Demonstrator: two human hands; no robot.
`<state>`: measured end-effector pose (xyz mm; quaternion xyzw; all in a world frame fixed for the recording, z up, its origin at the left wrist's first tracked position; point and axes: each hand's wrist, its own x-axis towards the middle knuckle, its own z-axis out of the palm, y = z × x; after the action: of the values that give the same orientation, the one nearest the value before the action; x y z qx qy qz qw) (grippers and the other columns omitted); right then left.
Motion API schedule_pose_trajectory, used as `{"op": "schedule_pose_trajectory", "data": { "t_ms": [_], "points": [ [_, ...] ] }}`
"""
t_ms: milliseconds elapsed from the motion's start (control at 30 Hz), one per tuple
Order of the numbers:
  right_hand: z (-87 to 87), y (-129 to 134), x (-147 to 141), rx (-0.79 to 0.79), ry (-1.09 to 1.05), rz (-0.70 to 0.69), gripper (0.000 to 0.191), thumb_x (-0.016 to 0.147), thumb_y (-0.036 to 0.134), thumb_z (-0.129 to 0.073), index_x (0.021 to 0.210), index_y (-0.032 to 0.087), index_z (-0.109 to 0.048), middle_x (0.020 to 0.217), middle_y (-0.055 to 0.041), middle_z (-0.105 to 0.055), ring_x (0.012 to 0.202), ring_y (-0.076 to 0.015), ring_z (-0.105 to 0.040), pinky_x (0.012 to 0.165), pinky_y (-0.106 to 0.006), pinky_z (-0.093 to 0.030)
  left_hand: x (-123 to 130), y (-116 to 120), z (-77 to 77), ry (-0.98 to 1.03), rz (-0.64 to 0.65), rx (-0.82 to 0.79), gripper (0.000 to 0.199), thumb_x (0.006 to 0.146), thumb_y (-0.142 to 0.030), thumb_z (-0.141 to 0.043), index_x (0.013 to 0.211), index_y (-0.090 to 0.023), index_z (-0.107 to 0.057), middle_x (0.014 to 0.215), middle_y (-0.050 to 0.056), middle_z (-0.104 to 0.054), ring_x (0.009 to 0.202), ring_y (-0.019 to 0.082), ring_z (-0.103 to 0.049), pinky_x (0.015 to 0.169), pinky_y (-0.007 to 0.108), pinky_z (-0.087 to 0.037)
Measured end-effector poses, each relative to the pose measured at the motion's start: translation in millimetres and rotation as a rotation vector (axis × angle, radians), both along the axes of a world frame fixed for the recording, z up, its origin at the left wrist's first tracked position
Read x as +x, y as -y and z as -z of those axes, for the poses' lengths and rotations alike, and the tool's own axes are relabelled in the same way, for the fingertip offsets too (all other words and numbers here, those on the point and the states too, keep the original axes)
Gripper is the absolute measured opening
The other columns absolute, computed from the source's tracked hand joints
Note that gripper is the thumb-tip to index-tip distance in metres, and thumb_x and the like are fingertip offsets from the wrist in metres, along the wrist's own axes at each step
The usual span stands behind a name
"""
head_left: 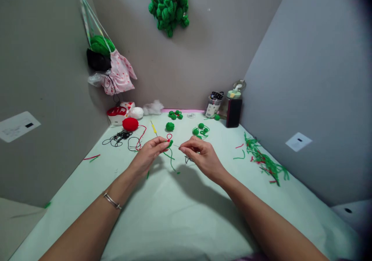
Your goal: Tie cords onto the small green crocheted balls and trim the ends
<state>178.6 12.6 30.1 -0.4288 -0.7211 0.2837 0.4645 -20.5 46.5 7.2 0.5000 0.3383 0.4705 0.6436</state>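
Pinched between the fingertips of my left hand (151, 151) is a small green crocheted piece (170, 143) with a red loop (169, 137) standing up from it. Green yarn tails (172, 162) hang below the piece toward the cloth. My right hand (202, 154), just to the right, has its thumb and forefinger closed on a thin needle (176, 146) that points left at the green piece. A small gap lies between the two hands. Behind them a green yarn ball (170, 126) rests on the pale cloth (162, 214).
Back left: red yarn ball (130, 124), white ball (136, 113), black cords (117, 138), yellow-handled hook (153, 127). Back right: pen tin (213, 105), dark upright box (234, 113), green pieces (201, 130). Yarn scraps (266, 160) lie at right. A bag (120, 73) and green bundle (169, 7) hang above.
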Motion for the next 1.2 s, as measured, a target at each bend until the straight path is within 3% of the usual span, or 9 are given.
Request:
{"op": "schedule_pose_trajectory", "data": {
  "t_ms": [300,533,767,1033,1200],
  "points": [
    [2.0,4.1,-5.6,-0.058,0.037,0.029,0.013,0.087,0.027,-0.059,0.082,0.018,-0.068,0.062,0.0014,-0.055,0.056,-0.0112,-0.045,0.054,-0.024,-0.035,0.4,2.9,-3.6,0.015,0.052,-0.041,0.018,0.080,-0.032,-0.070,0.075,-0.017,-0.060,0.095,0.002,-0.065,0.094,0.015,-0.058,0.099,0.033,-0.041],
    [4.6,2.8,-4.4,-0.075,0.099,0.040,0.013,0.086,0.025,-0.059,0.081,0.018,-0.068,0.060,0.0024,-0.054,0.055,-0.0106,-0.044,0.054,-0.024,-0.034,0.7,3.8,-1.1,0.034,0.081,-0.035,0.019,0.080,-0.030,-0.071,0.074,-0.017,-0.058,0.086,0.001,-0.065,0.089,0.014,-0.059,0.099,0.033,-0.041],
    [4.4,3.6,-4.2,-0.090,0.151,0.050,0.013,0.085,0.022,-0.057,0.079,0.018,-0.067,0.059,0.0029,-0.053,0.054,-0.0103,-0.043,0.055,-0.024,-0.033,1.6,3.0,0.3,-0.023,0.068,0.009,0.019,0.079,-0.030,-0.070,0.075,-0.018,-0.056,0.083,0.000,-0.063,0.085,0.015,-0.058,0.088,0.029,-0.042],
    [3.7,3.8,-4.1,-0.127,0.191,0.073,0.013,0.084,0.021,-0.056,0.075,0.018,-0.065,0.055,0.0036,-0.049,0.052,-0.0104,-0.040,0.053,-0.024,-0.031,2.0,2.3,5.6,-0.229,-0.008,0.160,0.020,0.080,-0.035,-0.069,0.079,-0.019,-0.058,0.090,0.002,-0.064,0.084,0.016,-0.055,0.080,0.029,-0.040],
    [4.2,2.6,-1.9,-0.187,0.141,0.019,0.014,0.085,0.025,-0.057,0.077,0.018,-0.066,0.056,0.0039,-0.048,0.053,-0.0104,-0.039,0.052,-0.024,-0.031,-0.8,1.7,4.1,-0.229,0.051,0.111,0.021,0.078,-0.036,-0.070,0.079,-0.019,-0.058,0.082,0.001,-0.062,0.078,0.016,-0.054,0.074,0.028,-0.040]
  ]
}}
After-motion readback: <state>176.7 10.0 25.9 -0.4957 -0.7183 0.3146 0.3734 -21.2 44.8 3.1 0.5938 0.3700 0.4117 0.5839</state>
